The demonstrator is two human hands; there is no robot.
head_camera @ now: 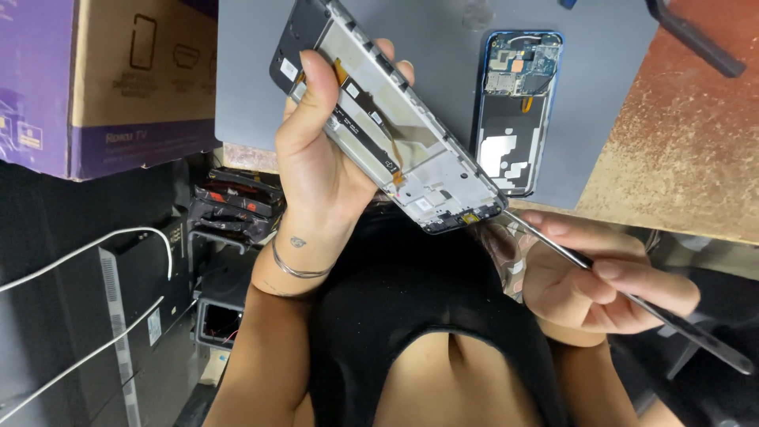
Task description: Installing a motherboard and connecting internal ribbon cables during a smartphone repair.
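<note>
Behind our hands lay a grey mat [427, 47] on a worn brown table [688, 150], and at ten o'clock a cardboard box [111, 79] with purple sides stood on dark clutter; we could not see what that box held

We had our left hand [320, 158] clamped round a phone frame [387, 119], thumb across its near edge and fingertips showing past the far edge, so that it was lifted off the mat and tilted from eleven o'clock down toward five. Its inner face was turned to us, bare metal with a thin flex cable running along it. Our right hand [593, 285] was closed on a thin metal pry tool [632, 296], whose tip met the lower end of the frame at about four o'clock from it

As far as we could judge, the phone was already split open: its back housing [518, 111] lay apart on the mat at one o'clock, circuit board exposed at its upper end and the battery bay below it seemingly vacant. What seemed left was the prying at the frame's lower end, and we could not tell how far that part had come loose
</note>
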